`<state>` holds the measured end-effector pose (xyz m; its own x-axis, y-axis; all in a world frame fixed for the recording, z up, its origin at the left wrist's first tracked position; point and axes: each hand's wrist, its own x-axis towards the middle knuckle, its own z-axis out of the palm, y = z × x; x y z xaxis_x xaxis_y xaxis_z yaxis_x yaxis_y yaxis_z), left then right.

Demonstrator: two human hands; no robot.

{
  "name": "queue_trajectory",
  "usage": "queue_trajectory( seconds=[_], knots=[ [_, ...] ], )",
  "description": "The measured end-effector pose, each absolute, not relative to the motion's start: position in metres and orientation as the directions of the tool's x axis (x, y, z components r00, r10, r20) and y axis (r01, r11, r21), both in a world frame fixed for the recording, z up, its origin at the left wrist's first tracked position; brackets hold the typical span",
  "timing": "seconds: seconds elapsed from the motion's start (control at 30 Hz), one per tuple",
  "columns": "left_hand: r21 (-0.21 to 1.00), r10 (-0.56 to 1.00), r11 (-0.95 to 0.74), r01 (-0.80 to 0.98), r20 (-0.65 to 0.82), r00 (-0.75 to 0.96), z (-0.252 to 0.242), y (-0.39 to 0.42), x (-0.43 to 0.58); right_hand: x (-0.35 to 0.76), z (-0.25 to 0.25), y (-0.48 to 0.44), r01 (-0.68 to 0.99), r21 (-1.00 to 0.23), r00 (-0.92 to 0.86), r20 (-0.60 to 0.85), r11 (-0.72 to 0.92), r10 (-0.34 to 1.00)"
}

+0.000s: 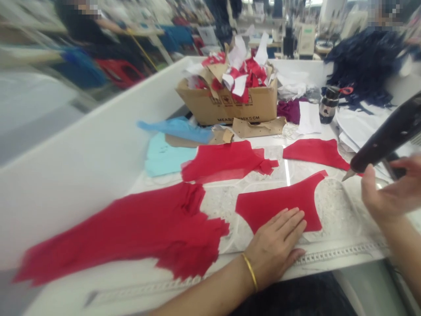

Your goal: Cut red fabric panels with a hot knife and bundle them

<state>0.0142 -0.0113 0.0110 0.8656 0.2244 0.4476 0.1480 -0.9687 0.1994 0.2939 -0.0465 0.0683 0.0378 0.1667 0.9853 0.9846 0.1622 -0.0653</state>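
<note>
My left hand [276,245], a gold bangle on its wrist, lies flat with fingers outstretched on a cut red fabric piece [276,202]. At the right my right hand [391,188] is curled at a black tool [384,136] with rivets and a short pointed metal tip; its full grip is partly hidden. The tip points down-left, beside the red piece's upper corner. A large bunched red stack [138,232] with ragged edges spreads to the left. Two more red pieces lie behind, one in the middle [223,160] and one at the right [312,151].
A cardboard box [226,107] overflows with red and white scraps. Light blue sheets [167,158] lie left of it; a dark flask [329,105] and white papers [355,127] stand or lie right. A measuring tape [338,253] follows the front edge. A white side wall [98,136] bounds the left.
</note>
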Motion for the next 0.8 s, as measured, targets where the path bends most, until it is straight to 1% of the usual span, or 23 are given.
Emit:
queue_trajectory(
  seconds=[0.03,0.07,0.13,0.17,0.23,0.3,0.5,0.63,0.8],
  knots=[
    [0.199,0.221,-0.969,0.145,0.445,0.868,0.011,-0.011,0.014,0.293,0.075,-0.043,0.968,-0.171,0.136,0.972,0.183,0.193],
    [0.197,0.218,-0.97,0.143,0.441,0.871,0.012,-0.011,0.015,0.29,0.081,-0.04,0.93,-0.293,0.23,0.935,0.221,0.271],
    [0.195,0.21,-0.971,0.137,0.429,0.879,0.013,-0.012,0.016,0.28,0.091,-0.031,0.804,-0.52,0.344,0.803,0.288,0.487],
    [0.192,0.205,-0.972,0.134,0.425,0.882,0.013,-0.012,0.017,0.274,0.094,-0.027,0.742,-0.598,0.36,0.738,0.305,0.57],
    [0.182,0.194,-0.975,0.127,0.419,0.887,0.013,-0.013,0.019,0.259,0.097,-0.022,0.651,-0.69,0.374,0.654,0.316,0.657],
    [0.171,0.189,-0.977,0.128,0.417,0.889,0.011,-0.014,0.021,0.246,0.098,-0.021,0.613,-0.719,0.39,0.636,0.327,0.666],
    [0.154,0.183,-0.979,0.13,0.413,0.892,0.005,-0.014,0.024,0.219,0.095,-0.032,0.506,-0.766,0.47,0.631,0.397,0.617],
    [0.153,0.178,-0.98,0.124,0.417,0.891,0.004,-0.014,0.023,0.208,0.09,-0.045,0.461,-0.76,0.483,0.648,0.458,0.589],
    [0.146,0.174,-0.982,0.122,0.425,0.888,0.006,-0.013,0.022,0.202,0.088,-0.061,0.366,-0.787,0.453,0.617,0.497,0.644]
  ],
)
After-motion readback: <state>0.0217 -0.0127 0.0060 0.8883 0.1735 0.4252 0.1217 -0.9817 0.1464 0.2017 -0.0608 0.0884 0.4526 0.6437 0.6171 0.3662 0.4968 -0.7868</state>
